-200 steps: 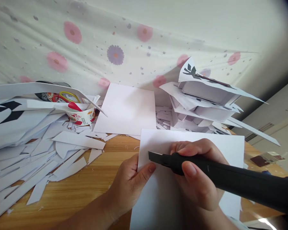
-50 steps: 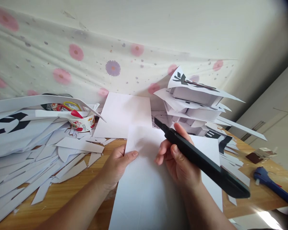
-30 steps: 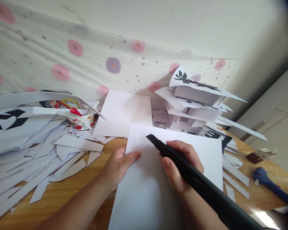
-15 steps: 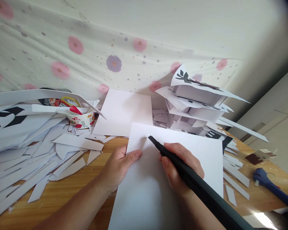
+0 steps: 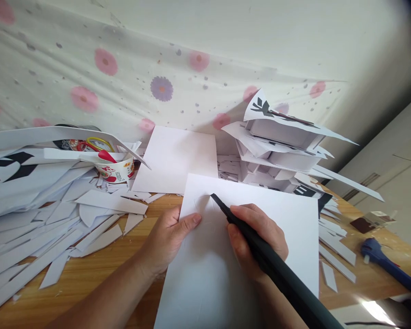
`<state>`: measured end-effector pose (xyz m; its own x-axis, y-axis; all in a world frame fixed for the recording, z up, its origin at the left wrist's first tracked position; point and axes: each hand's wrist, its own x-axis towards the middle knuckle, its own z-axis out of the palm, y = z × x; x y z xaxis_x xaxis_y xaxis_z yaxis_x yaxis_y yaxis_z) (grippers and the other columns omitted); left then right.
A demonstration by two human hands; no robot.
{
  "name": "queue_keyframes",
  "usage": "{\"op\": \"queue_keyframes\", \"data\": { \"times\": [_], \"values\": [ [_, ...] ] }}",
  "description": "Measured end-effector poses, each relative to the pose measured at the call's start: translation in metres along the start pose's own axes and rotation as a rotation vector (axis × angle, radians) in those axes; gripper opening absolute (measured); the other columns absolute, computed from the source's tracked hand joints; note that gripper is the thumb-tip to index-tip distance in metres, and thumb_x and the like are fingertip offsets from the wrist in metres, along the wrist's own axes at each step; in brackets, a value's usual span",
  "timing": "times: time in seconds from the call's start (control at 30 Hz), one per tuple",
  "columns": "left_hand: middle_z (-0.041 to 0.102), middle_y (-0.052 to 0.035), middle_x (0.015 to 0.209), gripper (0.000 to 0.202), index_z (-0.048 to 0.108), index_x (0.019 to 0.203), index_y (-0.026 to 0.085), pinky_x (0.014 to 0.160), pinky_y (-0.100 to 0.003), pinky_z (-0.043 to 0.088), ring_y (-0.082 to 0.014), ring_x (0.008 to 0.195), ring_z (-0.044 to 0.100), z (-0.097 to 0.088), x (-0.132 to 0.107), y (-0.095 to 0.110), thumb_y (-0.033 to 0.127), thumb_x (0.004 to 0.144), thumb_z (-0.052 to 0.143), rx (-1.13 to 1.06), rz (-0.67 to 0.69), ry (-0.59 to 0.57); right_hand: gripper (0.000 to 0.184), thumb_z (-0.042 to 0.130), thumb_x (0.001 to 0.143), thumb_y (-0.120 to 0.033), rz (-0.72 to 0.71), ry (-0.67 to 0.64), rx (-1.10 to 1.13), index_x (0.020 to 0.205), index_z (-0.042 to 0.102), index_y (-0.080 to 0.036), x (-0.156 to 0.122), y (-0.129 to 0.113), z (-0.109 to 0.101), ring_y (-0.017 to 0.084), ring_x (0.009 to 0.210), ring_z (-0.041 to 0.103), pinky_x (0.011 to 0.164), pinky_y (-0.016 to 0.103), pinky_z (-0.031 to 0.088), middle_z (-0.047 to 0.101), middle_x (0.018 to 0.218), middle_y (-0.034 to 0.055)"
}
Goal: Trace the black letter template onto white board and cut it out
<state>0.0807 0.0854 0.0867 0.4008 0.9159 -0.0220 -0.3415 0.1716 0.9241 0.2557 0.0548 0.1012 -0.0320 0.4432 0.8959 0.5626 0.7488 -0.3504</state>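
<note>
A large white foam board (image 5: 287,219) lies tilted toward me, with faint curved lines marked near its upper left. My left hand (image 5: 173,233) grips the board's left edge, thumb on top and fingers hidden beneath. In my right hand (image 5: 260,233) is a long black utility knife (image 5: 260,246), held like a pen. Its dark tip touches or hovers just over the board near the faint lines; which of the two I cannot tell. Behind it, a second white board (image 5: 178,160) rests against the flowered cloth.
White offcuts (image 5: 65,219) heap up on the left around a paper cup (image 5: 118,171) with a red handle in it. Yellow-handled scissors (image 5: 99,144) lie behind. On the right stand a layered white model (image 5: 281,141), a blue glue gun (image 5: 380,260) and more strips (image 5: 339,246).
My right hand and the knife have shifted slightly left, with the tip at nearly the same spot. My left hand and the board have hardly moved.
</note>
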Motion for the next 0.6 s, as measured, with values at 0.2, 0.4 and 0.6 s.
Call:
{"op": "queue_keyframes", "data": {
  "times": [0.2, 0.4, 0.6],
  "values": [
    [0.069, -0.0058, 0.072, 0.034, 0.068, 0.089, 0.015, 0.057, -0.026, 0.052, -0.019, 0.063, 0.065, 0.0013, 0.0003, 0.0004, 0.044, 0.074, 0.076, 0.001, -0.02, 0.035, 0.033, 0.057, 0.076, -0.004, -0.022, 0.005, 0.0, 0.105, 0.06, -0.02, -0.0005, -0.002, 0.0002, 0.012, 0.059, 0.058, 0.05, 0.024, 0.046, 0.061, 0.077, 0.0018],
    [0.068, -0.0067, 0.074, 0.037, 0.068, 0.089, 0.014, 0.058, -0.027, 0.051, -0.021, 0.065, 0.065, 0.0028, -0.0003, 0.0012, 0.046, 0.073, 0.076, 0.047, -0.034, 0.069, 0.033, 0.057, 0.076, -0.005, -0.021, 0.027, -0.027, 0.106, 0.06, -0.02, -0.0043, -0.0034, 0.0016, 0.012, 0.058, 0.057, 0.05, 0.023, 0.046, 0.061, 0.075, 0.0014],
    [0.069, -0.0071, 0.077, 0.035, 0.068, 0.092, 0.015, 0.061, -0.029, 0.051, -0.0218, 0.068, 0.065, 0.0019, -0.0008, -0.0009, 0.044, 0.074, 0.076, 0.028, -0.031, 0.064, 0.033, 0.055, 0.077, -0.007, -0.047, 0.038, -0.087, 0.106, 0.059, -0.021, -0.0078, -0.004, 0.0003, 0.012, 0.057, 0.059, 0.049, 0.023, 0.048, 0.063, 0.075, 0.0009]
  ]
}}
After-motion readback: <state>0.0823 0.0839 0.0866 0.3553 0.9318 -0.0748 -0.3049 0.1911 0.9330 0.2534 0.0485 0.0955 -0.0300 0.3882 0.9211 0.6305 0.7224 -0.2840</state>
